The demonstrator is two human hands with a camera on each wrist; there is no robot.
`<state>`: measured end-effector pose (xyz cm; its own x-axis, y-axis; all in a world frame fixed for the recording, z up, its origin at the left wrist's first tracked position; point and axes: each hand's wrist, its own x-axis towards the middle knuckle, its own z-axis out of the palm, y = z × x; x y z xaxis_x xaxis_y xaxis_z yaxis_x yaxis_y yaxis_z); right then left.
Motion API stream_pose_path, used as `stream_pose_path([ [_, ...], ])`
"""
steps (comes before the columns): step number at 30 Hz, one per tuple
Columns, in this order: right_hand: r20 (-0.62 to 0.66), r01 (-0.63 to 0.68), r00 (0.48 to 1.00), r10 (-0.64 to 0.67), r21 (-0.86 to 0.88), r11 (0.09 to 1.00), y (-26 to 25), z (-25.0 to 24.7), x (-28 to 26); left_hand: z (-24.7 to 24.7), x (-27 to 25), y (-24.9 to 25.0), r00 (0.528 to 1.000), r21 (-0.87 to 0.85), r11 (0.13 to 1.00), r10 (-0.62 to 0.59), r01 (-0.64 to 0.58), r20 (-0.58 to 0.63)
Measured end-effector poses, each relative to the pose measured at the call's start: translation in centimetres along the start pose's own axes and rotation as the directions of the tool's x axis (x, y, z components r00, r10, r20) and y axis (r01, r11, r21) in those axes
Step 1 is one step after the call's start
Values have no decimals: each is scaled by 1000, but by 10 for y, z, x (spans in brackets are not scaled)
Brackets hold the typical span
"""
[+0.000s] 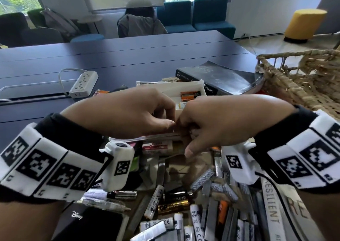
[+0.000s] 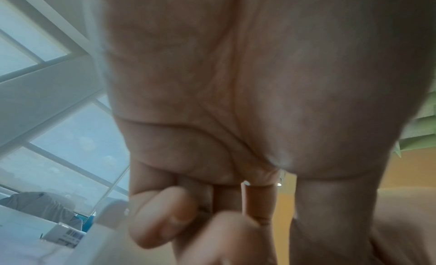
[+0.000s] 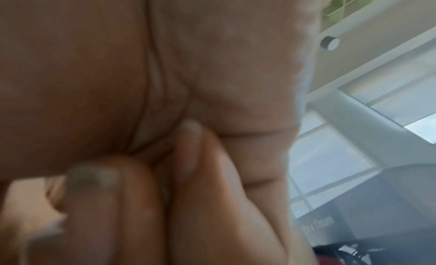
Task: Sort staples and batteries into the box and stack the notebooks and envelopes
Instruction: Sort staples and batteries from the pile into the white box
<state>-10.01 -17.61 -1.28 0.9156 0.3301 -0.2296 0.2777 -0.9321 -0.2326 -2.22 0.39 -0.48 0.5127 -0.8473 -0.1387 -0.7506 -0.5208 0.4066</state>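
Observation:
My left hand (image 1: 170, 121) and right hand (image 1: 184, 130) meet fingertip to fingertip over the clutter. Together they pinch a thin staple strip (image 1: 173, 130), which is mostly hidden by the fingers. The left wrist view shows my left hand (image 2: 212, 203) curled round a narrow bar, the staple strip (image 2: 245, 198). In the right wrist view only the curled fingers (image 3: 94, 185) show, blurred. Just behind the hands stands the white box (image 1: 185, 87) with batteries (image 1: 190, 95) inside. Loose batteries (image 1: 173, 206) and staple strips (image 1: 202, 179) lie heaped in front of me.
A black book (image 1: 220, 79) lies behind the box, beside a woven basket (image 1: 303, 79) at the right. A white power strip (image 1: 83, 83) sits at the left on the dark table (image 1: 128, 57). A black Disney notebook (image 1: 88, 220) and a red staple packet (image 1: 158, 146) lie below my hands.

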Motion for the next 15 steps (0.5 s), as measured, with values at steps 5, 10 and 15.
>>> stream_pose_path([
  [5, -36, -43, 998, 47, 109, 993, 10, -7, -6, 4, 1, 3, 1000, -10, 1000, -6, 6, 19],
  [10, -120, -41, 991, 67, 204, 978, 20, -26, -14, 9, -1, 14, 999, 71, 997, -8, 5, 44],
  [15, -328, 35, 941, 82, 335, 942, 20, -43, -4, 27, 5, 27, 994, 136, 990, 35, -49, 102],
])
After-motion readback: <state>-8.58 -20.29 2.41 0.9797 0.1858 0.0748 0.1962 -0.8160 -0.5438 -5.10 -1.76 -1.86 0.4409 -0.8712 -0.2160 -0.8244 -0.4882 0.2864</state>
